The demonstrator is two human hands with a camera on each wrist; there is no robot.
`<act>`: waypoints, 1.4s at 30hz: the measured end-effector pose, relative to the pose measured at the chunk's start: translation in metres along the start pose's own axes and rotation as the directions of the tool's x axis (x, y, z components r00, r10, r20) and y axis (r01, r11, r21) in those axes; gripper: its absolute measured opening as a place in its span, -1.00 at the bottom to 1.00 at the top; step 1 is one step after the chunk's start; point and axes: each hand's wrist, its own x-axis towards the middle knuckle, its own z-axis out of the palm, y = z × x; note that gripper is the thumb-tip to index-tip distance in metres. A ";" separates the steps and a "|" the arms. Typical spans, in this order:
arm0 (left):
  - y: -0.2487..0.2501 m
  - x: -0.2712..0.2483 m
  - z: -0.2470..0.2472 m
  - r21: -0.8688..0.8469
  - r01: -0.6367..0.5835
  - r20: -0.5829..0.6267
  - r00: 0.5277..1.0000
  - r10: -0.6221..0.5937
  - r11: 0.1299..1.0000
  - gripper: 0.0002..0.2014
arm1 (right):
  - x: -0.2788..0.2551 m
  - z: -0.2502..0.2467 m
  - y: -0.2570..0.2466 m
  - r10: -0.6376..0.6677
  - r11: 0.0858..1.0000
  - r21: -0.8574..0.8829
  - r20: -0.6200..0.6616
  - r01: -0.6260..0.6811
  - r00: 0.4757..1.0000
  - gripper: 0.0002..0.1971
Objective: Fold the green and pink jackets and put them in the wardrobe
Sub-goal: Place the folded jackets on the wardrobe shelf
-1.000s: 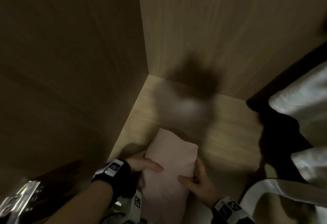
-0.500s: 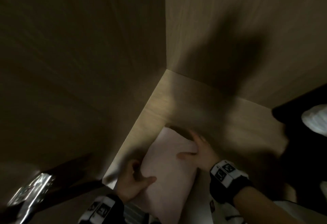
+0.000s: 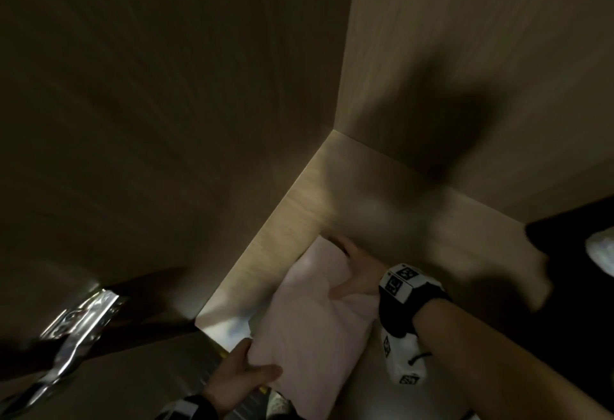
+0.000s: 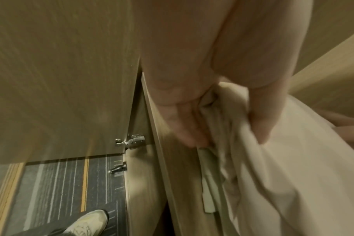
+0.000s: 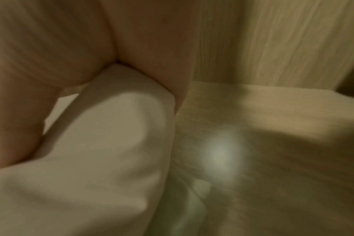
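We hold the folded pink jacket (image 3: 312, 326) on the wardrobe shelf (image 3: 299, 207). Our right hand (image 3: 357, 275) has slid to its far end, its grip pinching the fold; our left hand (image 3: 237, 378) pinches the near edge. Placement looks nearly finished.

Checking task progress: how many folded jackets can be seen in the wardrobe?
1: the pink jacket, on the wardrobe floor near the left wall, held by both hands. No green jacket shows; it may be out of view.
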 end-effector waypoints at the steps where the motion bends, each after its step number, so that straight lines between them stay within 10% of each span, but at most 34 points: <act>1: -0.002 0.001 0.001 0.019 -0.037 -0.024 0.999 0.038 0.999 -0.57 | 0.000 0.000 -0.001 -0.025 0.999 0.020 0.002 0.025 1.000 0.18; 14: -0.009 0.004 0.001 -0.170 -0.033 -0.061 0.998 0.023 0.985 -0.69 | 0.007 0.007 0.010 0.041 0.975 0.209 0.134 -0.069 0.990 -0.26; 20: 0.021 0.005 -0.008 -0.231 -0.116 -0.177 0.981 0.076 0.966 -0.86 | 0.002 0.013 0.033 0.041 0.876 0.483 -0.062 -0.005 0.997 -0.28; 34: 0.184 0.066 0.012 0.294 -0.387 -0.117 0.893 0.435 0.874 -0.93 | 0.006 0.016 0.074 0.253 0.286 0.934 -0.290 0.215 0.923 -0.54; 42: 0.252 0.135 0.041 0.475 -0.311 -0.162 0.888 0.429 0.823 -0.63 | 0.038 -0.038 0.082 0.339 0.390 0.888 -0.385 0.244 0.858 -0.44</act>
